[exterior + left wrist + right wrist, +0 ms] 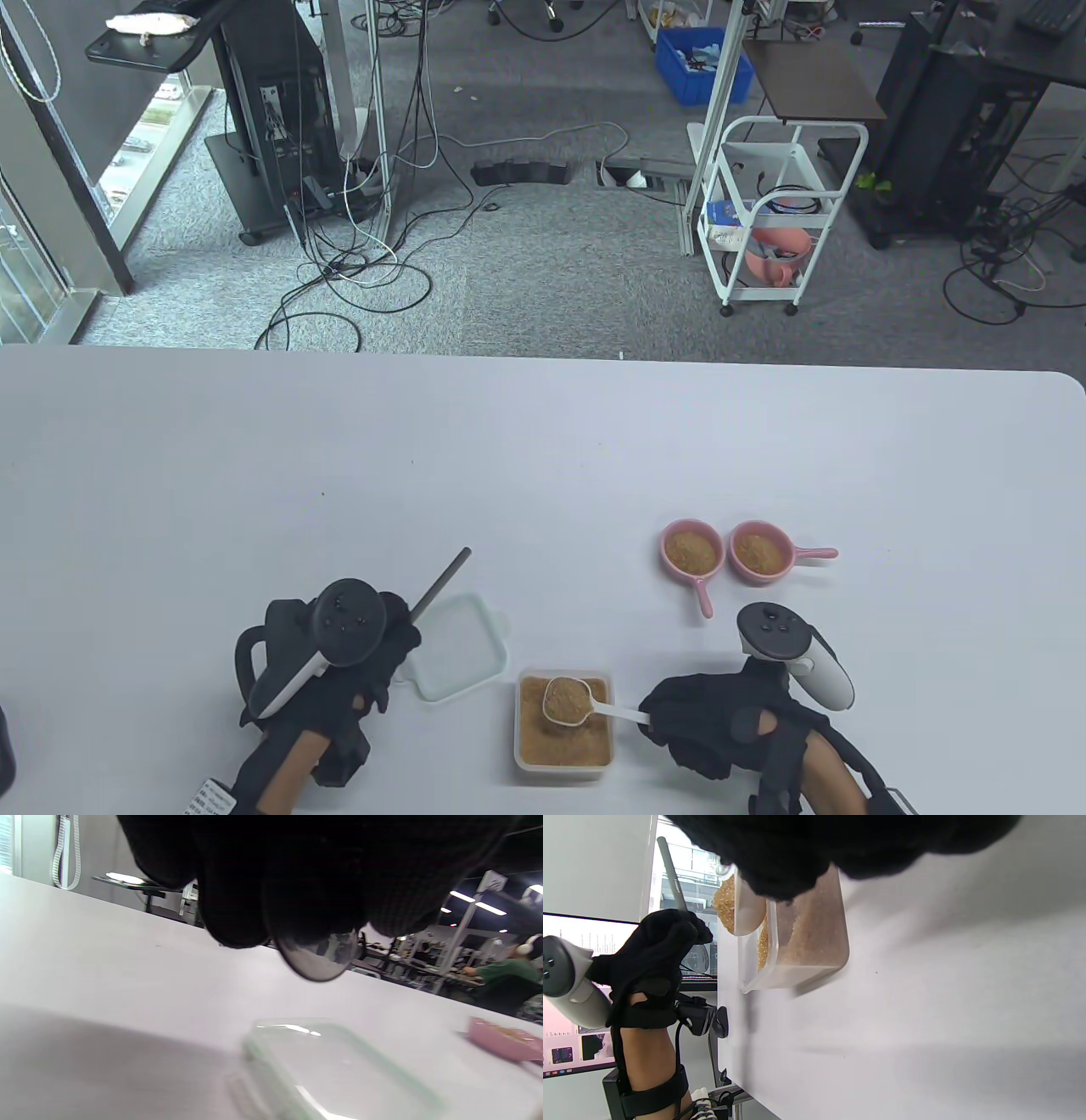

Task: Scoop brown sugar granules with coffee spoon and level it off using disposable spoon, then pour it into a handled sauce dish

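Right hand [721,722], black glove, tracker on its back: fingers curled round the handle of a white spoon [570,701], just right of the sugar tub [563,761]. Spoon bowl heaped with brown sugar [567,698], held over the tub's far half; in the right wrist view the heaped bowl sits above the tub rim.

Left hand [356,671], black glove, tracker on its back: fingers clamped on a metal spoon [441,582], left of the tub and apart from it. Dark handle sticks out past the fingers, slanting away from the person; in the left wrist view the shiny bowl [319,959] pokes out below the fingertips, raised off the bench [543,475].

Sugar tub: clear, rectangular, filled with brown sugar, near the bench's front edge.

Lid [454,647]: clear, lying flat on the bench just left of the tub, partly beneath the left hand.

Two pink handled dishes, behind and to the right of the tub: left dish [691,552], handle toward the person; right dish [761,552], handle pointing right. Both hold brown sugar and sit nearly touching.
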Demonstrator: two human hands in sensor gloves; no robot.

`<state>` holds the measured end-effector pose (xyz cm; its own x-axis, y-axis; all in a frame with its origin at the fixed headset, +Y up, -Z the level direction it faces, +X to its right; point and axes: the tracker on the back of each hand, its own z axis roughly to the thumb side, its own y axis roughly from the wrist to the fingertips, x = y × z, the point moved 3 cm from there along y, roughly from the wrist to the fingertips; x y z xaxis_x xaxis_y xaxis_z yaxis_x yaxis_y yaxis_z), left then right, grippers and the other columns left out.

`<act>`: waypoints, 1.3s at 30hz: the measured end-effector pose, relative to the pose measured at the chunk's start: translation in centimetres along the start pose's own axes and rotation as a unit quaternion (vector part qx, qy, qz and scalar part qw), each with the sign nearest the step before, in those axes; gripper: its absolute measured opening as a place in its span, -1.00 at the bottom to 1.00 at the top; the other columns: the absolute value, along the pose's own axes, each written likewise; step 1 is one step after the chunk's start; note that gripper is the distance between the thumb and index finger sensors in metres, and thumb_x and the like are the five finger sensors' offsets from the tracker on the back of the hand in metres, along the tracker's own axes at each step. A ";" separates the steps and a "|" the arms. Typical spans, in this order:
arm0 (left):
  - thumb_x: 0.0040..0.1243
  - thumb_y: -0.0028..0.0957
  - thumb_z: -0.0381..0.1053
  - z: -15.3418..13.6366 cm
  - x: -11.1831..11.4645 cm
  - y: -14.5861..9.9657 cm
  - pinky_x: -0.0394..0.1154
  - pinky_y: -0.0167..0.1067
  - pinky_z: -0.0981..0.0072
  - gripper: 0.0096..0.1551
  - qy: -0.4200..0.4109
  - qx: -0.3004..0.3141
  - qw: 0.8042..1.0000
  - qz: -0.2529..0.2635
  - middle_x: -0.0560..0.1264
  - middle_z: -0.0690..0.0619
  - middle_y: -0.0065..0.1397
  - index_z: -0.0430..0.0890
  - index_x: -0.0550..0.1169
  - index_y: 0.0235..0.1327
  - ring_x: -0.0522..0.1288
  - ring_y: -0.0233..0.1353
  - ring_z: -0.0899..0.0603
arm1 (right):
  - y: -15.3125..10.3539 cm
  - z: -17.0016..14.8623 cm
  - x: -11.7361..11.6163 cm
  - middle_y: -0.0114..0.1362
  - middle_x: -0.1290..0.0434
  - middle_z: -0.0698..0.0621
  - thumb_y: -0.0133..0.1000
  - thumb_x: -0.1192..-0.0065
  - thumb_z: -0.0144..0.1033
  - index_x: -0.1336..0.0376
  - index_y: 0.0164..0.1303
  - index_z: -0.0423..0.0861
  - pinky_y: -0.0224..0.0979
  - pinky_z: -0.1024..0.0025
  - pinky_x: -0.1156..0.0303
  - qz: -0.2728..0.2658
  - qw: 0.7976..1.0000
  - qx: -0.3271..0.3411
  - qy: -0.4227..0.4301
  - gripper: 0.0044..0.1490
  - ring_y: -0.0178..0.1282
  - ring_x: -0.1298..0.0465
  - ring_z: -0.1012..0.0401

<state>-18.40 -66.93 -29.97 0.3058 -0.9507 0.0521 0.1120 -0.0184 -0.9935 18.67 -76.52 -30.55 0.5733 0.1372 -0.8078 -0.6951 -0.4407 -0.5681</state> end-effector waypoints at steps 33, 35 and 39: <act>0.37 -0.13 0.33 9.8 4.8 -3.8 0.42 0.50 -0.01 -0.57 0.085 0.229 0.964 -0.108 0.69 0.31 0.09 0.28 0.69 -0.01 0.70 0.21 0.03 | -0.2 0.1 0.0 -0.29 -0.62 0.09 0.16 -0.17 -0.15 -0.41 0.18 -0.22 -0.06 -0.01 -0.49 0.008 1.000 0.006 0.028 -0.46 -0.57 -0.58 0.14; 0.37 -0.12 0.33 9.8 4.8 -3.8 0.42 0.50 -0.02 -0.57 0.088 0.229 0.963 -0.110 0.69 0.30 0.10 0.28 0.69 0.00 0.70 0.21 0.04 | -0.1 0.1 -0.1 -0.29 -0.62 0.09 0.16 -0.17 -0.15 -0.41 0.18 -0.22 -0.06 -0.01 -0.49 0.009 1.000 0.006 0.028 -0.46 -0.57 -0.58 0.14; 0.37 -0.12 0.33 9.8 4.9 -3.8 0.42 0.50 -0.02 -0.57 0.089 0.228 0.963 -0.111 0.69 0.30 0.09 0.28 0.68 0.00 0.70 0.21 0.04 | -0.1 0.0 -0.1 -0.29 -0.62 0.09 0.16 -0.17 -0.15 -0.41 0.18 -0.22 -0.06 -0.01 -0.49 0.009 1.000 0.006 0.028 -0.46 -0.57 -0.58 0.14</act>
<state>-8.07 -68.46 -24.94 0.0630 -0.9777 0.2003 0.5725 -0.1290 -0.8097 18.71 -76.44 -30.42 0.5846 0.0786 -0.8075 -0.7105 -0.4310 -0.5563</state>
